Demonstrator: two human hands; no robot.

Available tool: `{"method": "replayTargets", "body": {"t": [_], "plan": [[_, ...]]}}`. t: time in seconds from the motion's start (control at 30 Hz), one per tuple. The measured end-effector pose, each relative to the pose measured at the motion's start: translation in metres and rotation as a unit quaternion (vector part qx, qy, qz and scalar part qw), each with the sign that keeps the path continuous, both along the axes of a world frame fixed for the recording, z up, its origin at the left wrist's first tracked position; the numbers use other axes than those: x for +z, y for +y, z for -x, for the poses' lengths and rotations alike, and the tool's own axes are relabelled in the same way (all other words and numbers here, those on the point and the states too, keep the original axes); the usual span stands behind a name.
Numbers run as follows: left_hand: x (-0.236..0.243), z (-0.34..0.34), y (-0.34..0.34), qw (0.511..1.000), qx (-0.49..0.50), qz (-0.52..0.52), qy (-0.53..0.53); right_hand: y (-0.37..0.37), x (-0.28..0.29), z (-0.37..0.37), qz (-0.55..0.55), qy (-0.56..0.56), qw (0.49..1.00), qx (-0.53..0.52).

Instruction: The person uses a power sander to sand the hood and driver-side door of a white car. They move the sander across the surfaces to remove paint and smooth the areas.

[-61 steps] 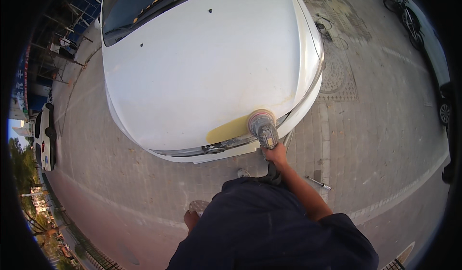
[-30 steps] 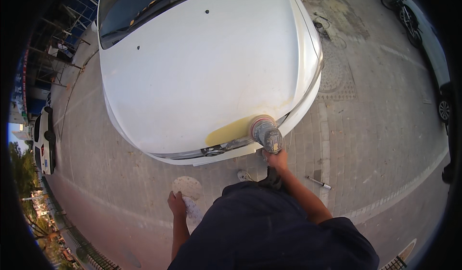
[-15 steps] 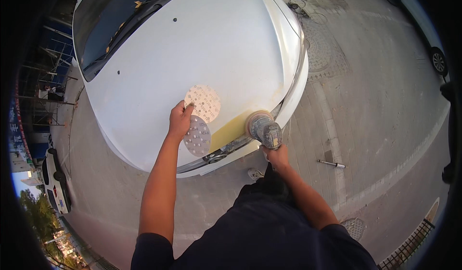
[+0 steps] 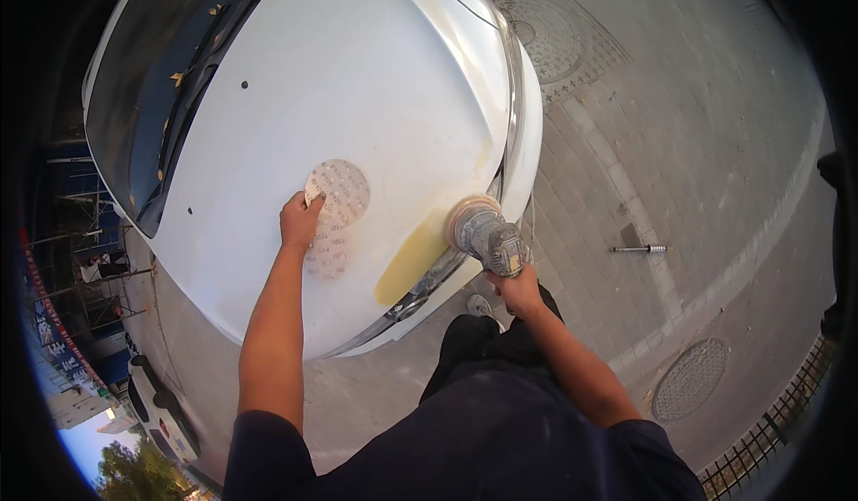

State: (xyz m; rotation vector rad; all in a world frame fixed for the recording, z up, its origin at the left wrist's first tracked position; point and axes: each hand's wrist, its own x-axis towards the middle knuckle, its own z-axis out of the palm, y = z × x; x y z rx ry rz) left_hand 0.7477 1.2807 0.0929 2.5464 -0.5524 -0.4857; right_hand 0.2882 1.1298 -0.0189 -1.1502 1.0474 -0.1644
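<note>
My right hand grips a grey sander, its round pad at the front edge of a white car hood, beside a yellow patch. My left hand pinches two sanding sheets over the hood; beyond, a metal tool lies on paving.

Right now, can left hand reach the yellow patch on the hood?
Likely yes: beyond the sanding discs in the left hand, only white hood lies before the yellow patch. Those discs occupy its grip, though.
</note>
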Motion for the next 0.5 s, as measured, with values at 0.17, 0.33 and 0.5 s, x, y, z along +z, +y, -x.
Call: {"method": "replayTargets", "body": {"t": [0.17,0.33,0.5], "plan": [[-0.010,-0.017,0.009,0.984,0.045,0.127,0.119,0.009,0.001,-0.009,-0.048,0.002,0.998,-0.028],[-0.010,-0.032,0.010,0.970,0.034,0.155,0.182,0.050,0.015,-0.016,-0.066,-0.014,0.995,-0.077],[-0.016,-0.034,0.014,0.965,0.027,0.177,0.192,0.032,0.016,-0.030,-0.061,-0.028,0.992,-0.107]]}}
